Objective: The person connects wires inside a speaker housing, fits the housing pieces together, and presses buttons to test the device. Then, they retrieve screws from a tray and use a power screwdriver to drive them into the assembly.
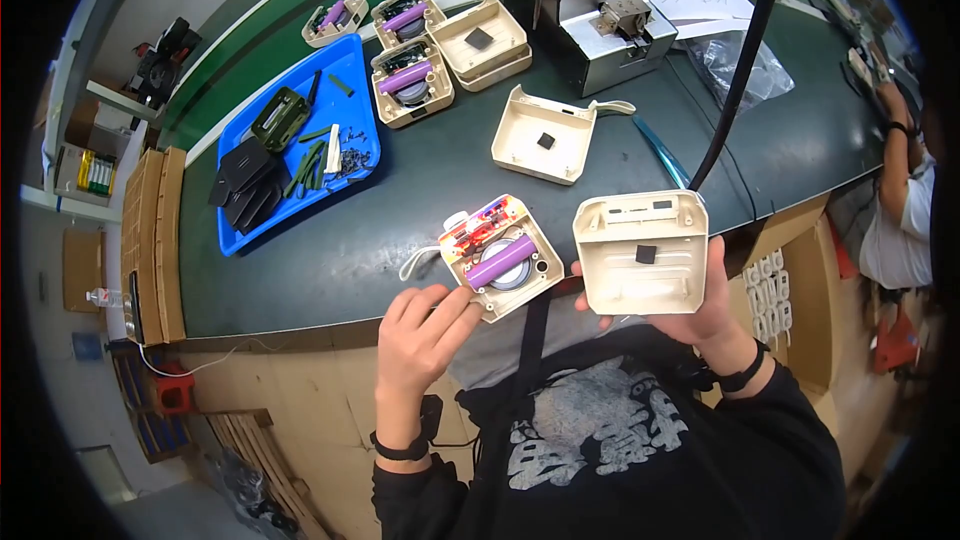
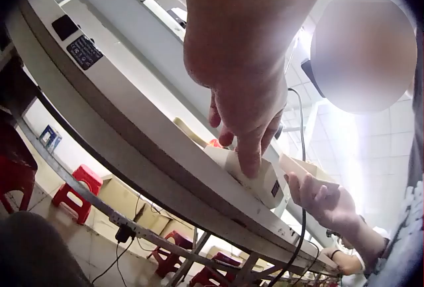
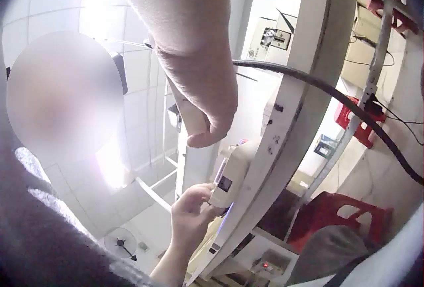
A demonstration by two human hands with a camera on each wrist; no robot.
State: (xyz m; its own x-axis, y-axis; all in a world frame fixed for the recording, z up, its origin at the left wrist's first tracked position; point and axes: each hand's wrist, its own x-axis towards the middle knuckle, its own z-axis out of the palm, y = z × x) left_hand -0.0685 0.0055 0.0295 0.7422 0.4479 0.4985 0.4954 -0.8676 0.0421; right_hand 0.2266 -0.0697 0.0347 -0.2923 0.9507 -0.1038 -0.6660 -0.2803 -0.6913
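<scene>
Cream cover [image 1: 625, 282] was gripped by right fingers [image 2: 305, 191], centre right of frame.
Open case [image 1: 546, 252] was pinched by left fingers [image 1: 452, 318], mid-frame.

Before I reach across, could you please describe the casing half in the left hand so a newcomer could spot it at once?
Find the dark green tabletop, then its edge nearest the black sweatshirt. There the left hand grips a cream casing half holding a purple cylindrical battery. Unlike the similar halves farther back, its circuit board looks red-orange rather than dark.

Dark green table [image 1: 330, 285]: blue tray [image 1: 357, 110], beige cases [image 1: 522, 132], silver machine [image 1: 598, 35].
</scene>
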